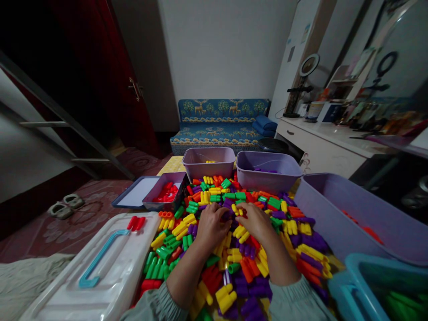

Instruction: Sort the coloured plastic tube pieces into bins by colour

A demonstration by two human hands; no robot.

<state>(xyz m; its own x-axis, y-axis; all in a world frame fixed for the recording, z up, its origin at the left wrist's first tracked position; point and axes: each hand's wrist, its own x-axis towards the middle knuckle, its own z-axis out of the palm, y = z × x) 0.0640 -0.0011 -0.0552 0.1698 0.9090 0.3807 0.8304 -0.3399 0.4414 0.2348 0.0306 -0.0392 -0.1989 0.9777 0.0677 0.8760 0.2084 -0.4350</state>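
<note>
My left hand (213, 224) is over the middle of a wide pile of bullet-shaped plastic building blocks. Its fingers curl down beside purple blocks, and what lies under the fingertips is hidden. Close by on the right, my right hand (256, 219) pinches a yellow building block (237, 210) between thumb and fingers. Around both hands lie joined blocks in red, orange, green, yellow and purple, such as a yellow block (226, 298) near me and green blocks (154, 266) at the left.
Behind the pile stand a purple bin (209, 168) with yellow pieces and another bin (267, 178) with purple ones. A long bin (354, 209) and a turquoise bin (351, 276) flank the right. Left are a small box (163, 206) of red pieces and a white lid (90, 272).
</note>
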